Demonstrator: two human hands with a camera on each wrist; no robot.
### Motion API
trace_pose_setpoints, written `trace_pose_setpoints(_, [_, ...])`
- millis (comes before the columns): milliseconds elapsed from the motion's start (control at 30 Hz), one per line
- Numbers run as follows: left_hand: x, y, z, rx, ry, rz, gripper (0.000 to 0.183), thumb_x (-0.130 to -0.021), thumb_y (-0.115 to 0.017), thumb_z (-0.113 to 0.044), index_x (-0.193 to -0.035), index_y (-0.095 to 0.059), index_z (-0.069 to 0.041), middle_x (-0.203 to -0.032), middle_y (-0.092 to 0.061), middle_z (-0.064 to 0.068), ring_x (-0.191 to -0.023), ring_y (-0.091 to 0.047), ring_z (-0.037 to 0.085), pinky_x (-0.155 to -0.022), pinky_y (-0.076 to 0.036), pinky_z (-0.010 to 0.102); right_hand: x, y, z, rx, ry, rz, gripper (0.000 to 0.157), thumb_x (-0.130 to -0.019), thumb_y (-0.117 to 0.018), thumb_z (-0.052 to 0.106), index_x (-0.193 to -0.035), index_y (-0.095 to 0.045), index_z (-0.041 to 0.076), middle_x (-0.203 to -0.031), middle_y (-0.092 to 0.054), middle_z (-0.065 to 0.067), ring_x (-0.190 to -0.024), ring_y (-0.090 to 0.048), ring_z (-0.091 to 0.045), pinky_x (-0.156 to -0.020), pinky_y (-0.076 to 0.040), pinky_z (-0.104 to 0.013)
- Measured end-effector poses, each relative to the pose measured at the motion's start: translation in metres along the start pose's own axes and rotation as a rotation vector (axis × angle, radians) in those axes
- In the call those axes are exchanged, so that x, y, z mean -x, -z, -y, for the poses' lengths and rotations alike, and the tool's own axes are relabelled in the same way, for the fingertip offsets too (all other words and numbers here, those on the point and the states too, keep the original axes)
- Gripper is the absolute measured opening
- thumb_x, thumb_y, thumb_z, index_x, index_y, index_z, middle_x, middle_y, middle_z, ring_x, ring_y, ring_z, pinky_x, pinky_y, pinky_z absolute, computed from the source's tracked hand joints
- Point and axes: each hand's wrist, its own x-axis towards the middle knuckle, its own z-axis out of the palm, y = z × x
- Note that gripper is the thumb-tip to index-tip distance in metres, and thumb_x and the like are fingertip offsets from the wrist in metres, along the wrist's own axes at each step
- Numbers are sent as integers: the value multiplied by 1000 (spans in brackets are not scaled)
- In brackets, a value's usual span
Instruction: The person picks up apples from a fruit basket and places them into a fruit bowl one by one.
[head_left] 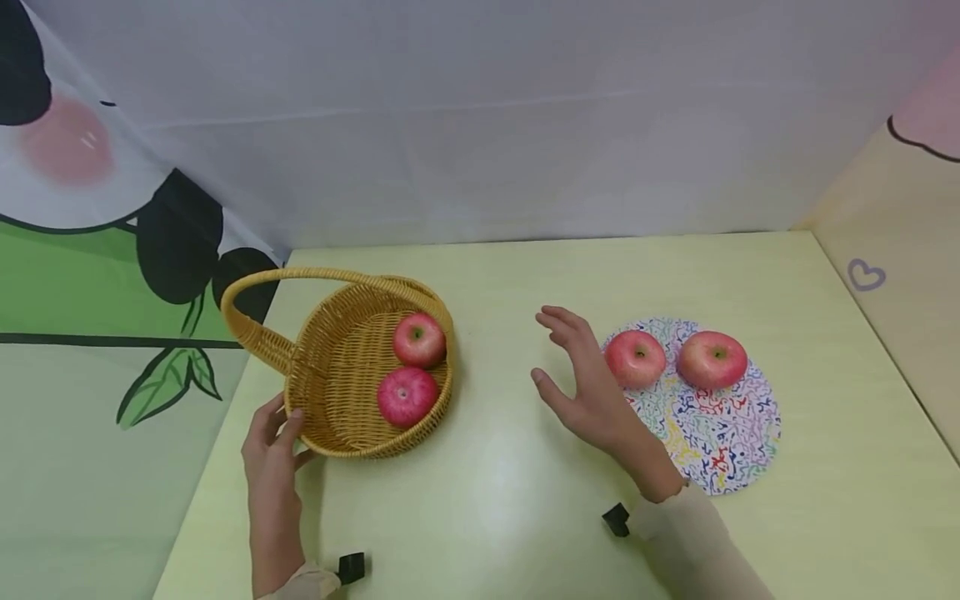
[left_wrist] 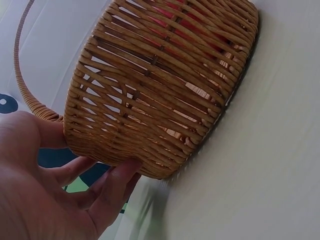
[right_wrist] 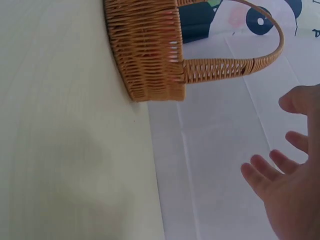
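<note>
A wicker basket (head_left: 352,367) with an arched handle stands at the left of the table, holding a red apple (head_left: 419,340) and a deeper pink-red apple (head_left: 407,397). My left hand (head_left: 273,458) grips the basket's near left side, thumb at the rim and fingers against the outer wall, as the left wrist view also shows. My right hand (head_left: 596,392) hovers between basket and plate with its fingers spread and nothing in them. Just right of it, two more apples, one (head_left: 636,359) left and one (head_left: 712,360) right, lie on a round patterned plate (head_left: 727,450).
The pale table (head_left: 510,517) ends at a white cloth backdrop (head_left: 487,167) behind. A printed cartoon panel (head_left: 90,283) stands along the left, and a beige panel (head_left: 900,225) along the right. Small black blocks are at both wrists.
</note>
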Motion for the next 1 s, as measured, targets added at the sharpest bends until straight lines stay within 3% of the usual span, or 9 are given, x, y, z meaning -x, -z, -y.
trace_pose_setpoints(200, [-1,0,1,-7,8,-4,46,-109,-55,-36,-154,-49,-28,-147,-50,-5,-118,-54,8,-74,-56,20,-13,-13,8,-52,56,137,69,-96,-69,7,-157,-38,8,-161,-39,-12,-147,-42,-26,-119,-43,-42])
trace_pose_setpoints(433, [3,-1,0,-22,3,-7,47,-109,-54,-39,-154,-48,-31,-158,-46,4,-121,-54,10,-75,-56,19,-26,-28,13,-100,107,246,68,-98,-69,11,-158,-37,9,-160,-40,-11,-146,-43,-23,-119,-44,-41])
trace_pose_setpoints(633, [1,-1,-2,-21,2,-3,47,-108,-54,-38,-154,-48,-31,-156,-47,3,-120,-55,9,-75,-56,20,-41,-36,19,-142,173,332,68,-98,-71,13,-157,-38,7,-157,-41,-12,-146,-41,-23,-119,-44,-40])
trace_pose_setpoints(1000, [2,-2,-1,-18,-7,-7,47,-109,-54,-38,-154,-48,-29,-154,-48,3,-116,-56,9,-75,-56,20,-45,-39,21,-109,196,353,67,-98,-72,16,-156,-40,10,-153,-43,-11,-142,-46,-24,-117,-46,-38])
